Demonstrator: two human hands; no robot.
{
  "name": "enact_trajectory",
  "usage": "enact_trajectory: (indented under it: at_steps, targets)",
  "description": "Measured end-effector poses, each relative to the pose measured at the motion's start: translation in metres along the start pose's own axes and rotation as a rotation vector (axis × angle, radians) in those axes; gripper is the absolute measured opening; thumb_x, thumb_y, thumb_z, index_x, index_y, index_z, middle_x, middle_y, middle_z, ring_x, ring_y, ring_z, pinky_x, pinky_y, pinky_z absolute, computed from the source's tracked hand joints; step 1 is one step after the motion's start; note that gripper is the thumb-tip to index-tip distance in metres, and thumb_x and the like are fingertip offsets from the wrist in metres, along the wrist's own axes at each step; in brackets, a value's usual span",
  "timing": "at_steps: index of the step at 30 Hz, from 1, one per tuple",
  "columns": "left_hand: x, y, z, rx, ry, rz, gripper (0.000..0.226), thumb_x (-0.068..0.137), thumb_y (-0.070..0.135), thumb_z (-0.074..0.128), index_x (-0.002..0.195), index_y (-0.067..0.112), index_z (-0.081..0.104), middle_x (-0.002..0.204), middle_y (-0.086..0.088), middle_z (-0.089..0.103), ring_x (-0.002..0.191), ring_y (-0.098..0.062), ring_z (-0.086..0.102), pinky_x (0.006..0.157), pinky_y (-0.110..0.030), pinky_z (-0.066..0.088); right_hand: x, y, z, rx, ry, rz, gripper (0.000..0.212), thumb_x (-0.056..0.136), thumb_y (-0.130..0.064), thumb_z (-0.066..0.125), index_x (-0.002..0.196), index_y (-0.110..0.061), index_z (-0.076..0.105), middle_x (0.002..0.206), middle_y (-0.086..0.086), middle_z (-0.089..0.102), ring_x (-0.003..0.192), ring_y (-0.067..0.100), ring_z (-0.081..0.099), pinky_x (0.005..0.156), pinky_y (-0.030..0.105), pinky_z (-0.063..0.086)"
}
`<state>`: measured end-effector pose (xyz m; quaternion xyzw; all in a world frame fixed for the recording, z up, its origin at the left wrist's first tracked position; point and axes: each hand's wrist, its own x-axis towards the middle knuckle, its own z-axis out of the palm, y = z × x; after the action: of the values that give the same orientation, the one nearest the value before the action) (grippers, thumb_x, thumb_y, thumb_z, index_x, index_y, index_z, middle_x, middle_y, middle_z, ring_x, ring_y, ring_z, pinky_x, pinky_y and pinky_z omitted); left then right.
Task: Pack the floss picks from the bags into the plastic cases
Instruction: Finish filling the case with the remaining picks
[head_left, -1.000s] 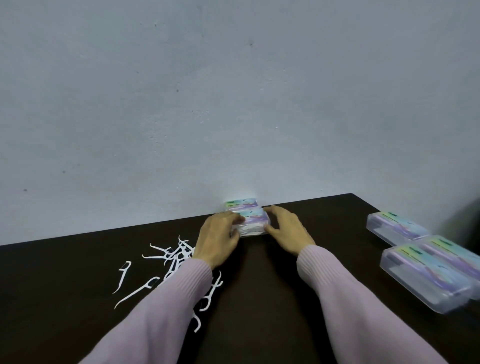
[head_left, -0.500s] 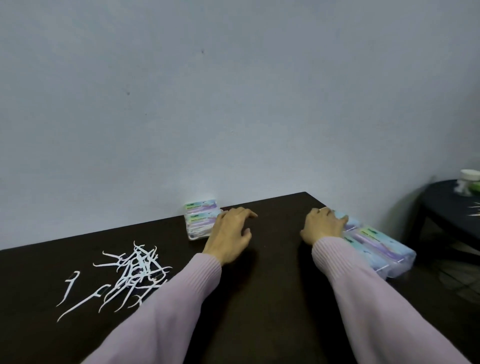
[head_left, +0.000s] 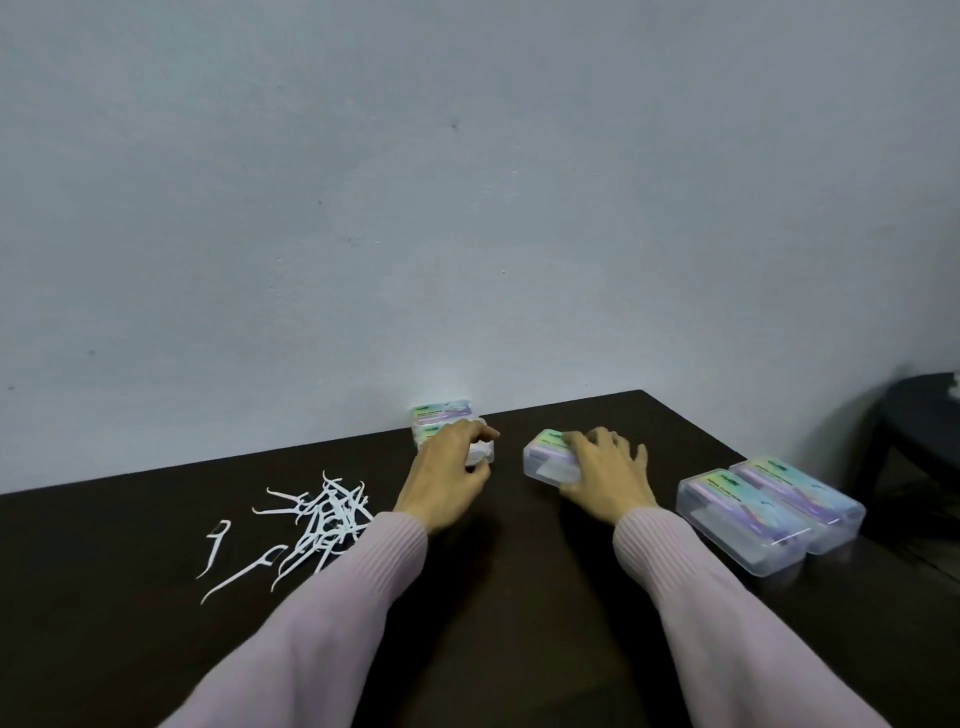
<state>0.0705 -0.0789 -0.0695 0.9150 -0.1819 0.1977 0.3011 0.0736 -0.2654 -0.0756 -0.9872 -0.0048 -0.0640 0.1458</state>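
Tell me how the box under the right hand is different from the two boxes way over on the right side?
The case under the right hand sits alone near the table's middle, gripped by the fingers; the two cases at the right lie side by side near the table's edge, untouched. The held case looks smaller, being farther from the camera. All three are clear plastic with pastel labels on top, lying flat on the dark table.
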Motion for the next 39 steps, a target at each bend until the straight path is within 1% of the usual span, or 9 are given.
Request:
enact_trajectory:
  at_steps: [5, 11, 15, 19, 23, 27, 30, 34, 39]
  targets:
    - [-0.019, -0.006, -0.011, 0.100, -0.005, 0.171, 0.033, 0.089, 0.020, 0.060, 0.122, 0.021, 0.059, 0.126, 0.005, 0.058, 0.117, -0.011, 0.052, 0.098, -0.026, 0.041, -0.017, -0.025, 0.006, 0.397, 0.014, -0.144, 0.067, 0.072, -0.032, 0.076, 0.130, -0.026, 0.043, 0.125, 0.001, 0.045, 0.117, 0.018, 0.046, 0.099, 0.034, 0.043]
    - [-0.035, -0.008, -0.022, 0.199, -0.004, 0.344, 0.041, 0.083, 0.024, 0.061, 0.124, 0.017, 0.061, 0.120, -0.002, 0.064, 0.109, -0.019, 0.059, 0.091, -0.032, 0.049, -0.031, -0.035, 0.007, 0.662, 0.081, -0.279, 0.069, 0.060, -0.040, 0.082, 0.119, -0.036, 0.045, 0.117, -0.005, 0.052, 0.113, 0.014, 0.048, 0.098, 0.038, 0.046]
    - [-0.043, -0.005, -0.029, 0.311, -0.039, 0.436, 0.038, 0.077, 0.020, 0.062, 0.112, 0.006, 0.067, 0.102, -0.012, 0.071, 0.087, -0.029, 0.068, 0.070, -0.040, 0.058, -0.038, -0.036, 0.009, 0.687, 0.053, -0.324, 0.068, 0.057, -0.043, 0.083, 0.113, -0.041, 0.046, 0.116, -0.007, 0.055, 0.110, 0.012, 0.052, 0.096, 0.039, 0.049]
    - [-0.046, 0.000, -0.028, 0.466, -0.050, 0.546, 0.030, 0.075, 0.021, 0.050, 0.094, 0.005, 0.067, 0.081, -0.008, 0.072, 0.065, -0.023, 0.068, 0.047, -0.027, 0.054, -0.045, -0.038, 0.007, 0.720, 0.066, -0.344, 0.067, 0.059, -0.033, 0.086, 0.114, -0.034, 0.048, 0.114, -0.007, 0.056, 0.106, 0.010, 0.056, 0.093, 0.030, 0.051]
    - [-0.049, 0.004, -0.025, 0.568, -0.103, 0.584, 0.031, 0.053, 0.016, 0.079, 0.078, 0.008, 0.063, 0.067, -0.003, 0.067, 0.053, -0.019, 0.063, 0.042, -0.022, 0.046, -0.051, -0.038, 0.005, 0.746, 0.074, -0.341, 0.061, 0.062, -0.020, 0.085, 0.110, -0.023, 0.047, 0.109, -0.006, 0.054, 0.101, 0.008, 0.056, 0.084, 0.016, 0.050]
    - [-0.047, 0.007, -0.025, 0.592, -0.036, 0.565, 0.016, 0.061, 0.020, 0.065, 0.074, 0.011, 0.062, 0.063, 0.000, 0.065, 0.051, -0.018, 0.061, 0.043, -0.021, 0.044, -0.050, -0.034, 0.009, 0.727, 0.088, -0.278, 0.062, 0.058, -0.021, 0.087, 0.097, -0.016, 0.040, 0.104, 0.003, 0.051, 0.096, 0.015, 0.054, 0.075, 0.020, 0.050]
    - [-0.043, 0.012, -0.029, 0.585, 0.018, 0.530, 0.029, 0.071, 0.024, 0.039, 0.077, 0.014, 0.066, 0.064, 0.002, 0.067, 0.052, -0.017, 0.062, 0.049, -0.022, 0.048, -0.052, -0.030, 0.010, 0.658, 0.050, -0.255, 0.058, 0.061, -0.020, 0.086, 0.094, -0.016, 0.039, 0.107, 0.001, 0.051, 0.099, 0.013, 0.052, 0.071, 0.015, 0.047]
    - [-0.038, 0.021, -0.034, 0.506, 0.141, 0.409, 0.014, 0.074, 0.016, 0.064, 0.088, 0.013, 0.067, 0.070, -0.003, 0.070, 0.055, -0.020, 0.065, 0.047, -0.023, 0.046, -0.056, -0.025, 0.007, 0.679, 0.028, -0.240, 0.052, 0.066, -0.016, 0.082, 0.097, -0.014, 0.041, 0.111, -0.003, 0.051, 0.103, 0.012, 0.051, 0.070, 0.016, 0.048]
    - [-0.032, 0.033, -0.030, 0.390, 0.199, 0.190, 0.026, 0.096, 0.017, 0.047, 0.122, 0.013, 0.048, 0.117, -0.005, 0.061, 0.104, -0.019, 0.059, 0.082, -0.028, 0.045, -0.059, -0.023, 0.006, 0.706, -0.055, -0.203, 0.076, 0.065, -0.013, 0.083, 0.127, -0.019, 0.039, 0.134, 0.004, 0.046, 0.120, 0.018, 0.047, 0.097, 0.029, 0.043]
